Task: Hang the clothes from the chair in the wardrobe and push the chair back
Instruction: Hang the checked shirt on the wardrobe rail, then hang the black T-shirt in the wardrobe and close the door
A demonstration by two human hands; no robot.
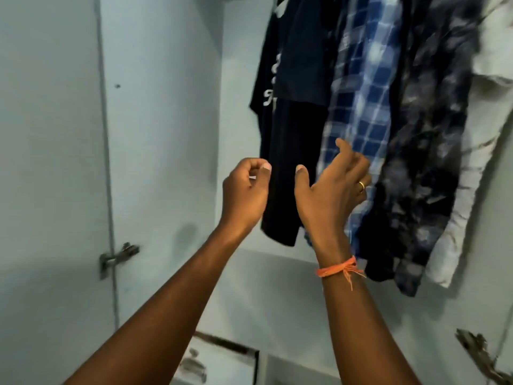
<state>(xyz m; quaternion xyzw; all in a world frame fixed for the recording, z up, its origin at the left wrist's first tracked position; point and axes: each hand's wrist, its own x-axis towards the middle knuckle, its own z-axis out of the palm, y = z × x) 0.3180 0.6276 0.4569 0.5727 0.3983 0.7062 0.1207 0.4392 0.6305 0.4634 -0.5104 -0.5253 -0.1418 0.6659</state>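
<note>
From my remote station I read both forearms raised from the bottom of the view toward the open wardrobe (166, 107). The left hand (245, 191) is held up in front of the wardrobe's pale inner wall, just left of the hanging garments; its fingers are curled inward with the thumb tip near the forefinger, and I see nothing between them. The right hand (334, 190) is raised beside it, palm turned toward the left hand, thumb extended upward, fingers loosely bent and spread; it overlaps the lower part of the blue checked shirt (363, 87), but I cannot tell whether the fingertips touch the cloth, and it has no grip on anything. A ring (361, 186) is on one finger of the right hand, and an orange thread band (337, 269) circles the right wrist. The clothes hang in a row inside the wardrobe: a black T-shirt (288, 151) with white lettering at the left, the blue checked shirt next, a dark mottled shirt (433, 140) next, and a white garment (494, 65) at the far right. A metal hinge (118, 258) is fixed at the left door edge. A drawer (219, 362) shows at the bottom.
</note>
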